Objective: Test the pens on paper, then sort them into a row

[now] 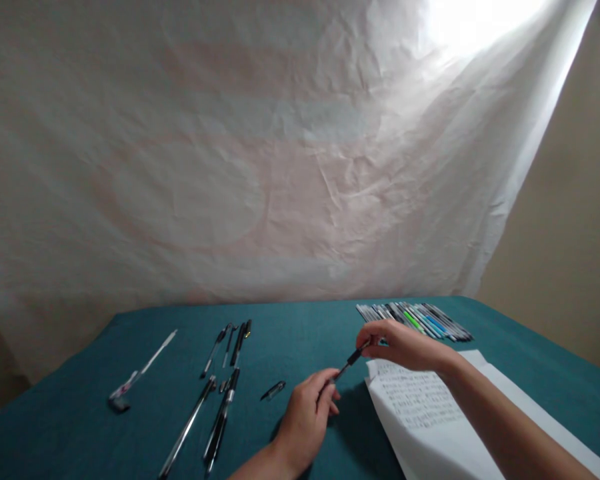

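Both hands hold one slim pen between them, slanted above the table, with a dark grip section showing in the gap. My left hand pinches its lower end, fingers curled round it. At the upper end, the fingertips of my right hand are closed on the pen near the grip, hiding its end. A small black and clear pen cap lies on the cloth just left of my left hand. Under my right forearm are white sheets of paper with handwriting on them.
A row of many pens, one bright green, lies at the back right. Several dark and clear pens are spread left of centre, and a white-tipped pen lies farther left. Green cloth covers the table; a pale sheet hangs behind.
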`<action>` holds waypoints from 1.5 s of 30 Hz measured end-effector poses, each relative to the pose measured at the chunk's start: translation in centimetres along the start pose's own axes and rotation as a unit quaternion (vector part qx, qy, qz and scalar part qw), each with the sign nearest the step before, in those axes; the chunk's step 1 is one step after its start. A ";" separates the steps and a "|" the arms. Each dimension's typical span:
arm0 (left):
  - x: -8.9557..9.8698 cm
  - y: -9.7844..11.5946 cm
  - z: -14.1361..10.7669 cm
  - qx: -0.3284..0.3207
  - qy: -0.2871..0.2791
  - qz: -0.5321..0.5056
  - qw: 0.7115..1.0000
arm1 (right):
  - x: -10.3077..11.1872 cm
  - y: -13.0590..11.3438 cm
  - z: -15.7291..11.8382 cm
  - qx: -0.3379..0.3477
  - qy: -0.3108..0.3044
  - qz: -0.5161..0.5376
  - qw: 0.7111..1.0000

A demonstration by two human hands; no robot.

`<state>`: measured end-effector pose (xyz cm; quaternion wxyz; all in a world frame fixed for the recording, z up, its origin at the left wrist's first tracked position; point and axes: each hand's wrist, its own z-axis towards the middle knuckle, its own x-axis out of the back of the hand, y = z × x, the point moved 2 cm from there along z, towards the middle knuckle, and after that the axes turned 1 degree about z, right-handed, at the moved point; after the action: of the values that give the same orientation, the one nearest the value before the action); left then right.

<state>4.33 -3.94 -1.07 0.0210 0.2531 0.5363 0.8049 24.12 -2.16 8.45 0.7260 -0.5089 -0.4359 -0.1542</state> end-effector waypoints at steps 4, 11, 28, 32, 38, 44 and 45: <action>0.0 0.0 0.0 -0.007 0.000 0.009 1.000 | 0.0 0.3 0.0 -0.012 -0.016 -0.004 1.000; 0.1 0.4 0.0 -0.022 -0.009 0.035 0.999 | -0.1 1.0 -0.3 -0.015 -0.045 0.002 0.999; -0.6 0.6 -0.1 -0.054 -0.028 0.090 0.994 | -3.6 -0.7 -2.0 0.004 0.057 -0.420 0.906; -0.9 0.7 -0.4 -0.074 -0.039 0.084 0.993 | -2.4 3.9 -4.4 -0.111 0.125 -0.355 0.920; -1.2 2.8 -1.0 -0.167 -0.212 0.216 0.938 | -1.1 11.4 -6.8 -0.155 0.222 -0.094 0.958; -2.2 4.4 -1.3 -0.206 -0.342 0.274 0.875 | -2.3 13.1 -7.2 -0.137 0.157 0.066 0.976; -2.4 4.3 -1.2 -0.209 -0.350 0.277 0.870 | -2.4 13.1 -7.0 -0.131 0.168 0.060 0.975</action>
<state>6.87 -7.54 1.41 0.0357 0.6463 0.2207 0.7296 34.85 -3.10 -2.05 0.7237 -0.5919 -0.2525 -0.2493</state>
